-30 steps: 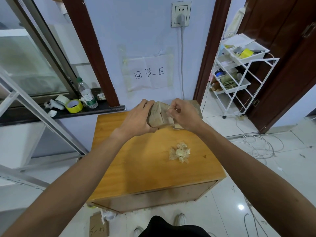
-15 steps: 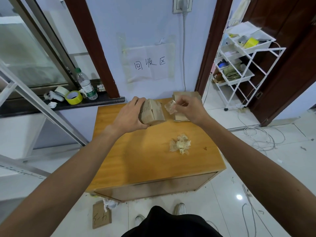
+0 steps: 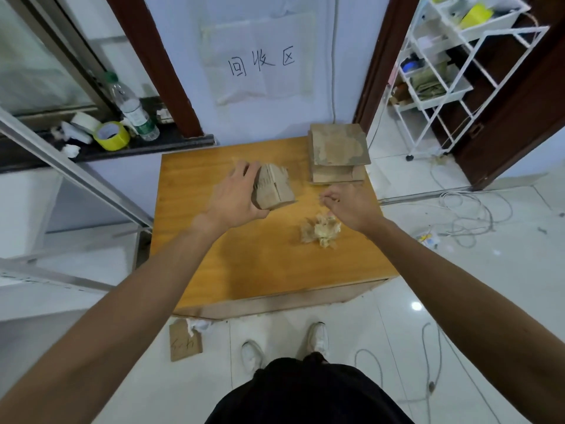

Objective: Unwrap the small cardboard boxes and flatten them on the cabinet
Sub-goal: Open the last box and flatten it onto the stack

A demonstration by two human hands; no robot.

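Your left hand (image 3: 235, 197) grips the small brown cardboard box (image 3: 275, 188) from its left side, fingers over the top and thumb underneath. It holds the box tilted just above the back half of the orange wooden cabinet top (image 3: 244, 264). Your right hand (image 3: 351, 206) is apart from the box, low over the cabinet and just above the crumpled wad of clear peeled tape (image 3: 321, 231). Its fingertips (image 3: 327, 198) are drawn together, but I cannot tell whether a scrap of tape is pinched between them.

If there is a scrap, press it into the wad so it sticks there and does not cling to your fingers. The box looks torn along its central seam, so the wrapping seems mostly off. Turn it in your left hand to check for any remaining strip before you go on.

To flatten it, open the flaps at both ends first, then push on two opposite corners so the walls fold along their creases. Press it flat on bare wood, clear of the wad, and lay it on the stack of flattened brown cardboard pieces (image 3: 337, 151) at the back right corner.
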